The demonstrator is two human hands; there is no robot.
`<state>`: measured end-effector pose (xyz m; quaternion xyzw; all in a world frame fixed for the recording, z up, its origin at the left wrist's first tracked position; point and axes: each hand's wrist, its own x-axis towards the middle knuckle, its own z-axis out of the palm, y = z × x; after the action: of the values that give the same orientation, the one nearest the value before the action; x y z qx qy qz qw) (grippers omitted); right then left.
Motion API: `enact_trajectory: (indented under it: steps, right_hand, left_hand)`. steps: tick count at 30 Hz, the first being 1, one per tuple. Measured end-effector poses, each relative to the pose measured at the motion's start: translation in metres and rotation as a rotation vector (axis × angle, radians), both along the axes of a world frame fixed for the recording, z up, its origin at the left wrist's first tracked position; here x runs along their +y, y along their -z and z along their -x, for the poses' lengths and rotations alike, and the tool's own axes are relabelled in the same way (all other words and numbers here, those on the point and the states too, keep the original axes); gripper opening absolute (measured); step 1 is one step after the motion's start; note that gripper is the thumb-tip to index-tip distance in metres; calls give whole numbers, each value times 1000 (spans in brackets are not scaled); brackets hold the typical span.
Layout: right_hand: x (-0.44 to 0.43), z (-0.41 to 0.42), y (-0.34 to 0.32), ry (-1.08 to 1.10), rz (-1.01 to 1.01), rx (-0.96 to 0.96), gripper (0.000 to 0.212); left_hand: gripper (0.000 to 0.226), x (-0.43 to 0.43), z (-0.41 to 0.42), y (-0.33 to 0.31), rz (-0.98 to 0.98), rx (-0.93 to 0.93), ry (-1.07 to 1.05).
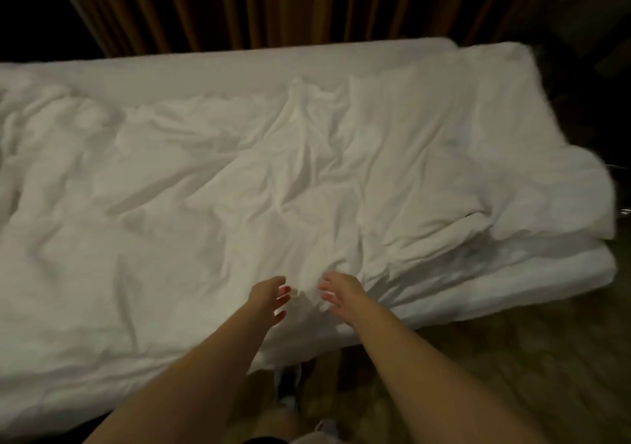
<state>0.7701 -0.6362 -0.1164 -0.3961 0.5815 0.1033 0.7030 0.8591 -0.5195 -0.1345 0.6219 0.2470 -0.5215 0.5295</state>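
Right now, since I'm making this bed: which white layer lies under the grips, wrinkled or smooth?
The wrinkled white duvet on top: the left grip and right grip hang open over its near edge. The smooth white mattress shows farther back.

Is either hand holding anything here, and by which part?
Nothing is held: left hand and right hand hover with fingers spread, flanking a fold in the duvet.
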Motion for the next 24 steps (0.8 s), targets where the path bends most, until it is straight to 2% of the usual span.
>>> enact_trajectory:
  steps: [3,7,10,13,15,19,22,24]
  right_hand:
    - [-61,15,-17,124,64,-16,20]
    - [-138,54,-37,347,197,1,31]
    - [-173,102,-36,471,237,53,14]
    - [-203,154,-16,551,210,80,24]
    - [-226,181,1,642,166,98,21]
    - [-285,221,30,674,72,71,36]
    - [-348,250,43,597,55,36,33]
    - [-388,271,49,547,89,62,35]
  left_hand:
    - [8,-66,-9,-11,13,-80,120]
    - [15,-162,3,-32,38,-296,424]
    - [7,-223,35,-33,76,-497,692]
    - [30,-274,77,-29,122,-571,863]
    - [40,-308,102,-18,129,-628,939]
    - [50,-367,143,8,-60,-1121,1149]
    - [66,-409,172,14,-200,-1310,1323]
    - [66,-437,194,14,-279,-1388,1407]
